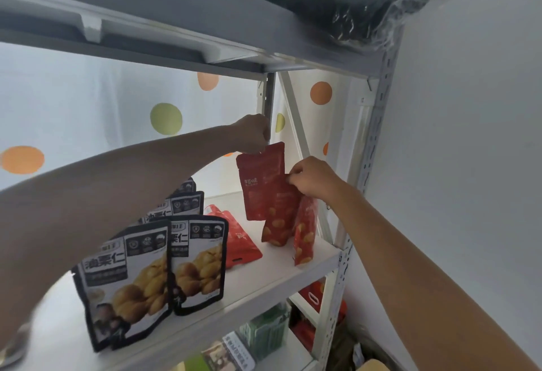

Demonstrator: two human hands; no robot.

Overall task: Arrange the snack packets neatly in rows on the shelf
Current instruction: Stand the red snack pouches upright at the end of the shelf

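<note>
a: pinched at the top edge, that's how the left hand (254, 133) holds the red pouch (262, 183), fingers curled down onto the seal so it hangs clear above the shelf (272, 276) near the back right corner.

b: and the right hand (312, 178)?

a: nips the top of a second red pouch (280, 218), which stands just in front of the hanging one, its bottom at or near the board. a third red one (305, 232) stands just beside it at the right edge; a fourth (237, 238) lies tipped over toward the middle.

b: how will they handle?

a: light, i'd judge, hanging from a fingertip pinch. the film looks soft and glossy, so likely slippery. the flat top seal is the stiffest place to hold; the lumpy belly would give.

b: will they stand?

a: probably, if set down on a spread base. the black packets (164, 265) do, in rows along the front edge.
</note>
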